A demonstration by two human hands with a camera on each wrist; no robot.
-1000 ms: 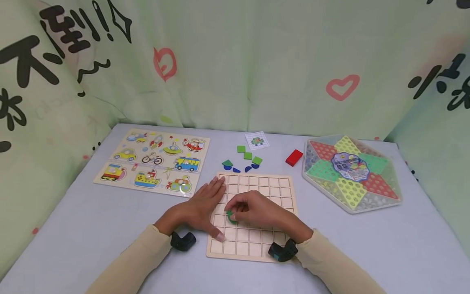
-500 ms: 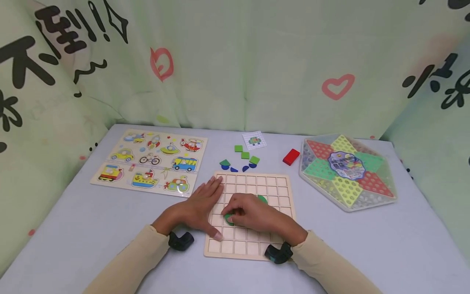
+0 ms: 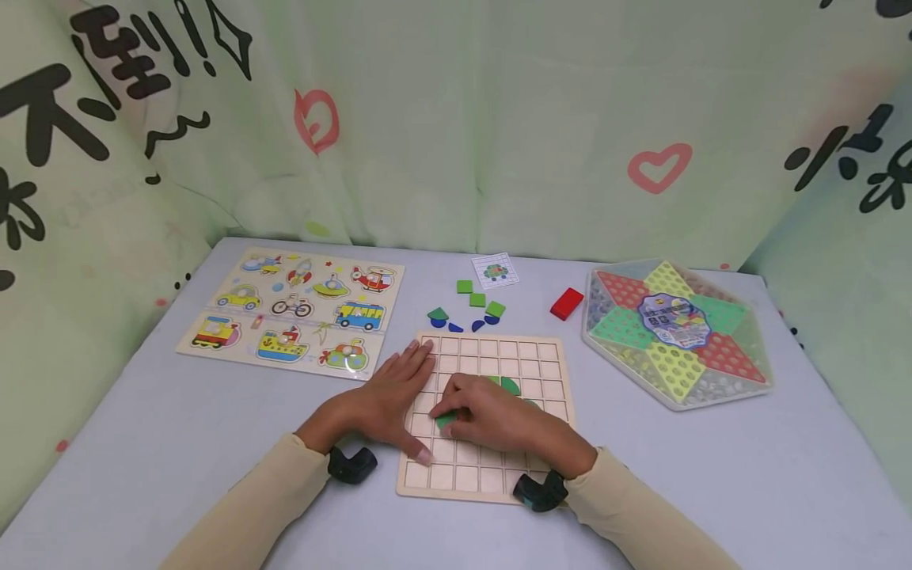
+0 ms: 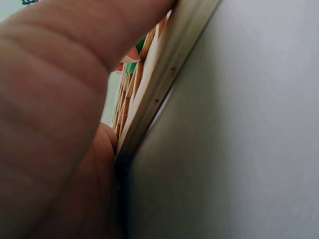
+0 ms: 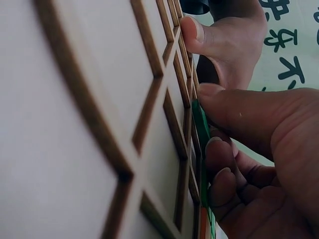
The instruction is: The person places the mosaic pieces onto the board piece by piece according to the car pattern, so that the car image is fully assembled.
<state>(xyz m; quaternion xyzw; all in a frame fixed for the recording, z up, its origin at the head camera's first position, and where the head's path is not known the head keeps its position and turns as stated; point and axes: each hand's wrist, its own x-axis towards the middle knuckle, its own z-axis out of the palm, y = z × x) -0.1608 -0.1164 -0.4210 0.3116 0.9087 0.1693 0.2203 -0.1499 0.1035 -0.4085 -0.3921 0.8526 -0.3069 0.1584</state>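
A light wooden grid board (image 3: 456, 480) lies on the table. My left hand (image 3: 388, 400) rests along its left edge with the fingers spread and the thumb on the front left squares. Over the board's left middle, my right hand (image 3: 492, 412) pinches a small green piece (image 3: 446, 419) between thumb and fingers. In the right wrist view this green piece (image 5: 200, 124) is low against the grid, partly hidden by the fingertips. Behind the right hand, a green quarter-round piece (image 3: 509, 385) sits in the board; other green pieces there are mostly covered.
Behind the board lie several green squares (image 3: 477, 300), a green triangle (image 3: 438, 314) and blue rounded pieces (image 3: 478, 325). A pattern card (image 3: 495, 271) and red block (image 3: 567, 304) are farther back. A vehicle puzzle (image 3: 292, 313) stands left, a hexagonal game box (image 3: 677, 336) right.
The right fingers have shifted slightly on the green piece, and its visible outline has changed. More green pieces show behind the right hand. The left hand stays on the board.
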